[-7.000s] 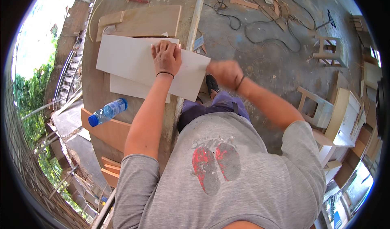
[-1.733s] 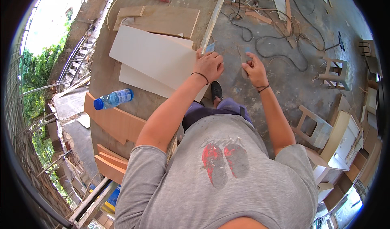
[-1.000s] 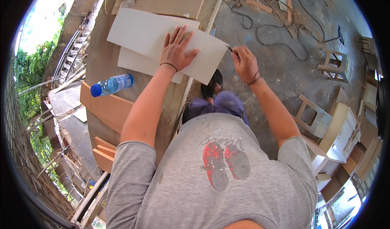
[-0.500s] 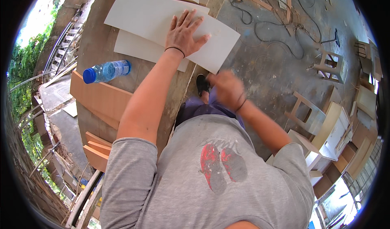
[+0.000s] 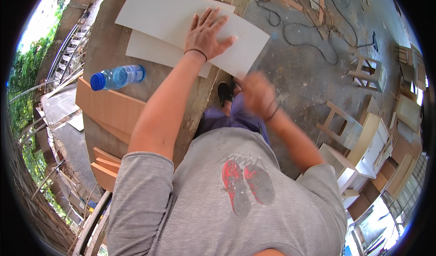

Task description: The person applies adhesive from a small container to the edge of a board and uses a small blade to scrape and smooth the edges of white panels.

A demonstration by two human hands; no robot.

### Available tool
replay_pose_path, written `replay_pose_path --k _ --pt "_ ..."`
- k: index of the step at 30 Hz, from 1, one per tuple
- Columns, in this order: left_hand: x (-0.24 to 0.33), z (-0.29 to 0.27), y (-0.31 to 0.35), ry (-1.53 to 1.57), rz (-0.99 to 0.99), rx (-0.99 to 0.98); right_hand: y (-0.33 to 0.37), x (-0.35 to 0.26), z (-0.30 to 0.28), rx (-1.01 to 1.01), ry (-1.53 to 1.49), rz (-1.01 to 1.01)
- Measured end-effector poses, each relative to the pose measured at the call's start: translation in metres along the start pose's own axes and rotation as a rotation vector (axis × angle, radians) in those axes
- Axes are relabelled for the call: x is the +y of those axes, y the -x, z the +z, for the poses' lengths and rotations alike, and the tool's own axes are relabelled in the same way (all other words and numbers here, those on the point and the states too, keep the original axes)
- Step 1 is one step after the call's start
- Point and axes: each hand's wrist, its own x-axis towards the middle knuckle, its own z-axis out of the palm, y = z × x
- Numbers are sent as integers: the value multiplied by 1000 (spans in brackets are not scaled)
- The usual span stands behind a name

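My left hand lies flat on a long white board, its fingers spread and thumb out to the side. The board's right end juts past the edge of the wooden workbench. Under it, partly covered, rests a second white board. Close to the near right corner of the upper board is my right hand, blurred by motion. Its fingers look curled, with a small dark bit at the fingertips. What it grips is too smeared to name.
A blue-capped water bottle lies on the bench. Nearer me are a brown panel and short wood pieces. Black cable and offcuts litter the floor at right, with wooden stool frames and cabinets beyond.
My right hand has shifted slightly right and stays blurred at the board's corner. My left hand keeps its flat place on the board. The whole view has shifted a little.
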Motion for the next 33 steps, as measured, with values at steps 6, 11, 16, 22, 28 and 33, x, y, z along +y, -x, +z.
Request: replay_pose_path --k 6,11,16,22,28,33 --pt "5 -1 1 4 19 21 -58 67 -31 87 233 80" --pt "4 1 1 12 -6 7 19 -14 26 -474 56 -200" --pt "1 1 5 -16 -4 19 -35 11 -24 -109 236 45" --pt "3 0 0 -26 6 16 -45 37 -23 -146 313 51" --pt "3 0 -1 14 4 42 23 -22 13 -230 16 -140" --pt "3 0 0 -30 7 33 -46 68 -26 151 212 94"
